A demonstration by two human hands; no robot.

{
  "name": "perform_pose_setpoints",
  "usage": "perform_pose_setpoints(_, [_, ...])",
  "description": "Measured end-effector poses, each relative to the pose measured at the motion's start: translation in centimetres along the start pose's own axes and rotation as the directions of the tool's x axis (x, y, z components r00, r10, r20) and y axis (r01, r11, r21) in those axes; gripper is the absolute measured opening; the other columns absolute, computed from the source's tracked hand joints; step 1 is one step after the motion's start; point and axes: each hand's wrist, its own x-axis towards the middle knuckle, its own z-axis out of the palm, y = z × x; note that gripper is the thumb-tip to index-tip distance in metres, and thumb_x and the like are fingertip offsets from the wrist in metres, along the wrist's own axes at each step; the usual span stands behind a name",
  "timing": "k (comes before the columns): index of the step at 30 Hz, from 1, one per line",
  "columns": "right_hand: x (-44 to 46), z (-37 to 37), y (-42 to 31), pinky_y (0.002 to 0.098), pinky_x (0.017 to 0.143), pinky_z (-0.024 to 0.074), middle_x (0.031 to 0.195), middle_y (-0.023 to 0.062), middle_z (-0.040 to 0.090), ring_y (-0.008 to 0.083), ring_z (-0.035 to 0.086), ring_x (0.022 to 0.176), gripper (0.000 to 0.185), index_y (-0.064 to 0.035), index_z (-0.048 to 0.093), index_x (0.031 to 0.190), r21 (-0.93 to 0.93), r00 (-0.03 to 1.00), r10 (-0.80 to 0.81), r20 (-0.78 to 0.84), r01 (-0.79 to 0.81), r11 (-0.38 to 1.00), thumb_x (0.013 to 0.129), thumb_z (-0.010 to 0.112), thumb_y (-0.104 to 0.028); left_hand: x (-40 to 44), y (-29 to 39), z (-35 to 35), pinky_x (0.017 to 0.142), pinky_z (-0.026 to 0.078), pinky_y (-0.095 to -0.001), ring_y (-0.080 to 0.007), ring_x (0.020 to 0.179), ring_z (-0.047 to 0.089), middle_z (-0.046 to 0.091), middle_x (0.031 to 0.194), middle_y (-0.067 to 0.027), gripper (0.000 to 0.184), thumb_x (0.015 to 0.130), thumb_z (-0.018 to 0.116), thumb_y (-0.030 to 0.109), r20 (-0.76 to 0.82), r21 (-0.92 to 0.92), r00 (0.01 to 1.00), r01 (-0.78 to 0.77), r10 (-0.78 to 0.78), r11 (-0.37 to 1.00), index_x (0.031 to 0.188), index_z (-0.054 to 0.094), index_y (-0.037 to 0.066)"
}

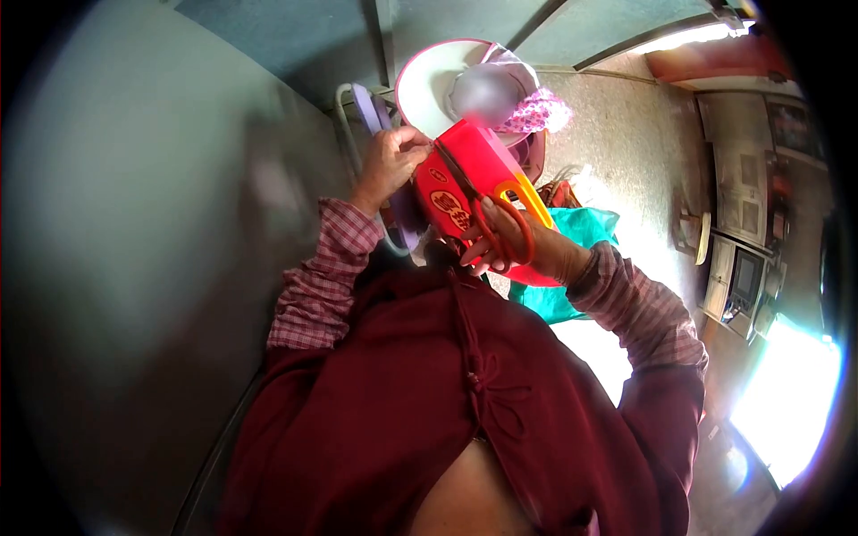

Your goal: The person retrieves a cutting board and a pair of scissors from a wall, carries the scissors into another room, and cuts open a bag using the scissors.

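A red gift box (433, 202) with gold-ringed lettering and a yellow carrying handle (538, 202) stands tilted in front of me. My right hand (536, 246) holds scissors by their orange-red handles (525, 234). Their dark blades (458, 170) lie along the box, pointing to its upper left corner. At that corner my left hand (391, 164) is closed in a pinch, close to the blade tips. Whatever is between those fingertips is too small to make out.
Behind the box is a white basin (423, 79) with a pink rim, and a pink patterned cloth (542, 111). A purple padded seat with a metal tube frame (347, 121) stands left. A green bag (585, 223) lies right. A wall (179, 196) closes the left side.
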Motion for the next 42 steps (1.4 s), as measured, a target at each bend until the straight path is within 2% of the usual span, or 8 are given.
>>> perform_pose_setpoints(11, [0.2,-0.7,-0.2,0.0234,0.072,0.0504,0.098,0.0203,0.067,0.0212,0.066,0.08,0.071,0.006,0.05,0.119,-0.09,0.993,-0.088,0.076,0.095,0.991,0.097,0.029,-0.058,-0.3,-0.5,0.8,0.063,0.051,-0.0311,-0.022,0.068,0.068,0.068,0.075,-0.0159,0.017,0.079,0.066,0.015,-0.095,0.093,0.994,-0.045,0.054,0.995,0.085,0.067,-0.001])
perform_pose_setpoints(14, [0.9,0.0,-0.5,0.0227,0.073,0.0503,0.098,0.0204,0.066,0.0203,0.066,0.079,0.073,0.0068,0.051,0.116,0.014,0.999,-0.002,0.041,0.002,1.0,0.096,0.03,-0.06,-0.4,-0.3,0.9,0.063,0.05,-0.0311,-0.0223,0.067,0.068,0.068,0.075,-0.0157,0.017,0.079,0.066,0.015,-0.107,0.115,0.993,-0.037,0.049,0.993,0.085,0.067,-0.001])
perform_pose_setpoints(20, [1.1,1.9,-1.0,0.0221,0.054,0.0454,0.084,0.015,0.069,0.014,0.063,0.065,0.069,0.0021,0.057,0.106,-0.009,0.985,-0.111,-0.129,0.111,0.994,0.091,0.043,-0.063,-0.7,-0.6,1.3,0.063,0.05,-0.0297,-0.0163,0.067,0.065,0.068,0.073,-0.0122,0.015,0.079,0.064,0.01,-0.112,-0.019,0.994,0.016,-0.018,1.0,0.086,0.067,-0.003])
perform_pose_setpoints(25, [2.7,2.3,2.8,0.0216,0.051,0.0458,0.074,0.0106,0.067,0.0111,0.058,0.055,0.062,0.0043,0.058,0.104,-0.107,0.942,-0.22,-0.252,0.199,0.974,0.097,0.036,-0.053,-0.8,-1.8,1.5,0.051,0.046,-0.0226,-0.0076,0.06,0.056,0.062,0.071,-0.0018,0.011,0.084,0.065,0.009,-0.126,-0.146,0.992,-0.016,-0.003,0.989,0.087,0.066,-0.002])
perform_pose_setpoints(28, [2.1,1.9,3.3,0.0214,0.05,0.0446,0.072,0.0091,0.066,0.0099,0.056,0.053,0.06,0.0035,0.059,0.102,-0.162,0.934,-0.257,-0.246,0.222,0.961,0.098,0.037,-0.052,-0.8,-1.7,1.3,0.063,0.049,-0.0251,-0.0092,0.068,0.061,0.067,0.073,-0.0048,0.013,0.081,0.064,0.009,-0.099,-0.155,0.994,0.038,-0.054,0.987,0.086,0.067,-0.003])
perform_pose_setpoints(32, [2.1,2.0,2.5,0.0223,0.05,0.0443,0.07,0.0085,0.065,0.0096,0.054,0.052,0.06,0.0036,0.06,0.101,-0.132,0.938,-0.229,-0.26,0.2,0.971,0.098,0.036,-0.051,-0.9,-1.0,1.5,0.059,0.048,-0.024,-0.009,0.065,0.06,0.066,0.073,-0.0042,0.013,0.083,0.064,0.01,-0.12,-0.12,0.992,0.031,-0.045,0.992,0.086,0.067,-0.002])
perform_pose_setpoints(35, [2.1,2.3,3.3,0.0214,0.046,0.0423,0.068,0.0059,0.067,0.0087,0.056,0.052,0.059,0.001,0.065,0.092,-0.001,0.925,-0.255,-0.281,0.266,0.964,0.092,0.049,-0.056,-0.9,-1.2,1.5,0.051,0.047,-0.0228,-0.0084,0.059,0.057,0.063,0.071,-0.0032,0.012,0.086,0.064,0.011,-0.128,-0.125,0.992,0.005,-0.021,0.992,0.087,0.066,-0.001])
perform_pose_setpoints(42, [1.1,2.6,3.5,0.0211,0.047,0.0421,0.068,0.0054,0.067,0.0082,0.054,0.051,0.058,0.0009,0.065,0.094,-0.114,0.908,-0.284,-0.309,0.261,0.958,0.094,0.045,-0.054,-1.5,-0.2,1.6,0.051,0.046,-0.023,-0.0088,0.056,0.056,0.063,0.07,-0.0036,0.01,0.085,0.064,0.008,-0.062,-0.186,0.996,0.053,-0.066,0.981,0.087,0.066,-0.002])
